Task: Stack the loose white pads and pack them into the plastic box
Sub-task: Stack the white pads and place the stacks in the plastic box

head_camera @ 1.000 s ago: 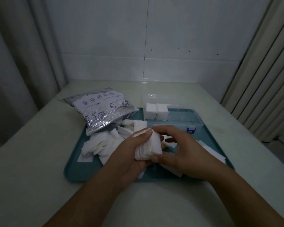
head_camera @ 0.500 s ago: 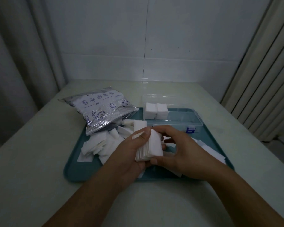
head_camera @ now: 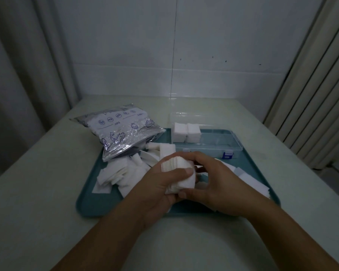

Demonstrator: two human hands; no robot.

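Holding a stack of white pads between both hands, I have it just above the near middle of the teal tray. My left hand grips the stack from the left, thumb curled over its top face and fingers wrapped under it. My right hand closes on it from the right, fingers arched over the far edge and thumb pressing the near lower corner. The pads in the stack sit roughly squared, with their layered edges showing at the top left.

Under and past my hands, loose white pads lie scattered in a heap across the left half of the tray, and a few flat ones lie on its right side, partly hidden by my right wrist. Beyond the heap a crinkled plastic bag with blue printing rests on the tray's far left corner and spills onto the pale table.

At the tray's far right edge stands the clear plastic box, lid open and tipped back, with a blue latch on its near wall. Two neat blocks of packed pads stand side by side at its left end; the remainder of the box shows only clear plastic.

Behind the table is a white tiled wall, with a curtain at left.
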